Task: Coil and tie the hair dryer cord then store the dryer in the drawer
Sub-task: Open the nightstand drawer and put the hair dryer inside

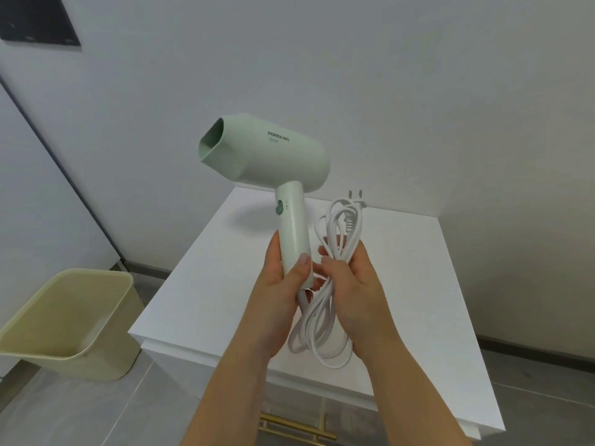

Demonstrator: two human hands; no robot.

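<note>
A pale green hair dryer (267, 149) is held upright above the white cabinet top (206, 272), its nozzle pointing left. My left hand (283, 284) grips the lower part of its handle, thumb across the front. The white cord (322, 329) is gathered into several long loops beside the handle. My right hand (351, 281) grips the middle of that bundle. The two-pin plug (355, 197) sticks up at the top of the loops. The loops' lower ends hang below both hands. A gold drawer handle (289, 428) shows under the cabinet top, between my forearms.
A beige waste bin (70, 320) stands on the grey floor to the left of the cabinet. A white wall rises behind the cabinet. A dark panel (38, 20) hangs on the wall at the upper left.
</note>
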